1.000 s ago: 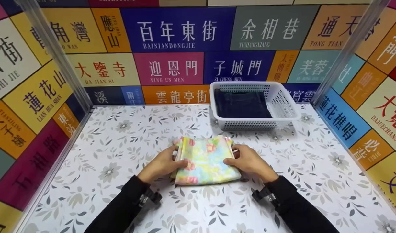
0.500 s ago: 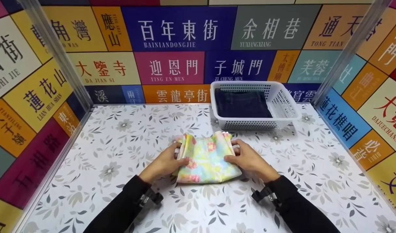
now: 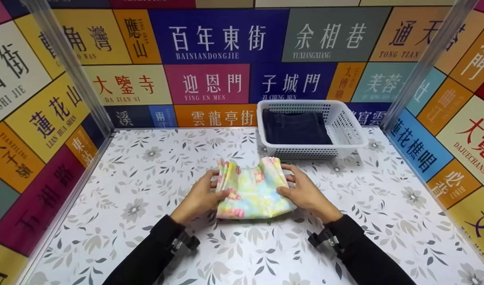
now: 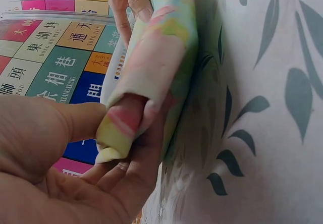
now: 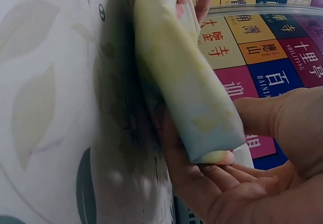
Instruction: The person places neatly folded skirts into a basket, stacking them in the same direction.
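A folded pastel cloth garment (image 3: 253,194), yellow, pale blue and pink, is held in front of the person in the head view. My left hand (image 3: 200,196) grips its left edge, thumb on top and fingers beneath. On the opposite edge my right hand (image 3: 307,194) has the same kind of grip. In the left wrist view, the garment's layered edge (image 4: 121,120) curls between thumb and fingers. The right wrist view has the garment (image 5: 197,82) bending over the fingers, its lower side in shadow near the table. Its exact kind cannot be told.
Behind the garment, to the right, stands a white plastic basket (image 3: 317,147) against the back wall. Folded dark blue denim (image 3: 299,128) lies in its left part. The table (image 3: 119,245) has a leaf-patterned cover. Walls with coloured sign panels (image 3: 218,35) enclose the back and sides.
The garment has risen slightly and shifted a little away from the person. Its side edges now curl up more, and its middle sags. Both hands keep their grip; the basket is unchanged.
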`<state>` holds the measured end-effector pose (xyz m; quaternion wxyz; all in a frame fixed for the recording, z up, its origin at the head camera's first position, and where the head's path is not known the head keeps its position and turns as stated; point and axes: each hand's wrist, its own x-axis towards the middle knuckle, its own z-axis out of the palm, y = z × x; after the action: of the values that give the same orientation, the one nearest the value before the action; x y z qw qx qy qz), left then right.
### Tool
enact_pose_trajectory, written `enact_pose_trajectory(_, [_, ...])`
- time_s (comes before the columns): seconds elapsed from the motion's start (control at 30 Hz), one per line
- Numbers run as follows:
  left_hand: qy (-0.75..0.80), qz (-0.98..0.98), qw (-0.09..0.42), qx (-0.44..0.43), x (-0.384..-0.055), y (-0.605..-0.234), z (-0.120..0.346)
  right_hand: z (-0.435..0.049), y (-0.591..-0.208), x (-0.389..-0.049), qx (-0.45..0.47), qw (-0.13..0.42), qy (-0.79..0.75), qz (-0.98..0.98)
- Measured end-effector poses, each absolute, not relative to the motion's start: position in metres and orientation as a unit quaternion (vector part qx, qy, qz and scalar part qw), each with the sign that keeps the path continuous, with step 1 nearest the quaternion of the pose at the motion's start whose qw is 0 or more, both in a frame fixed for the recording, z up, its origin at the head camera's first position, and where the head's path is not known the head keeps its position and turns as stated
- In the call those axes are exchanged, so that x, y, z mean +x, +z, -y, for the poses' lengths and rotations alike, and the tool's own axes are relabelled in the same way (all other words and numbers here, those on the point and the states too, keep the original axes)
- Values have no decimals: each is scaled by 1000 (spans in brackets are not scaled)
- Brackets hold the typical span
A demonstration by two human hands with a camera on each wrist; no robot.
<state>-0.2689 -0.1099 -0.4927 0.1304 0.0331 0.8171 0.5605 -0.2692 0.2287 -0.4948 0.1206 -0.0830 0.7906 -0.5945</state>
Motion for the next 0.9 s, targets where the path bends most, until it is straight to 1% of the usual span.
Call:
enact_pose_trajectory(0.3, [590,-798,115,36,-268,-492,110,-230,-497,-272,-123,92,-611,-777])
enact_pose_trajectory(0.57, [603,-790,106,32,-267,-484,110,-228,-494,-273,-133,72,-619,-771])
enact_pose_trajectory(0.73, [620,-776,112,19,-265,-476,113,-227,-491,-275,-143,67,-624,-765])
enact_pose_trajectory(0.9, [642,-758,111,7,-266,-470,117,-225,-485,-277,-161,51,-618,-768])
